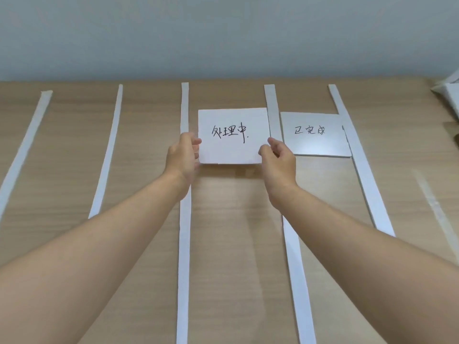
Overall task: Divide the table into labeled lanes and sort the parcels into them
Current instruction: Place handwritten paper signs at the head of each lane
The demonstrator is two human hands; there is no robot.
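Several white paper strips, such as the middle strip (184,244), run front to back on the wooden table (236,244) and split it into lanes. I hold a white label card (232,135) with black handwriting a little above the lane between the middle strip and the strip to its right (294,269). My left hand (182,157) pinches the card's left edge and my right hand (278,160) pinches its lower right corner. A second handwritten label card (314,134) lies flat in the lane to the right.
White wrapped items (450,95) sit at the table's far right edge. A pale clear strip (437,214) lies on the right side. A grey wall (223,33) stands behind the table. The two left lanes hold no cards.
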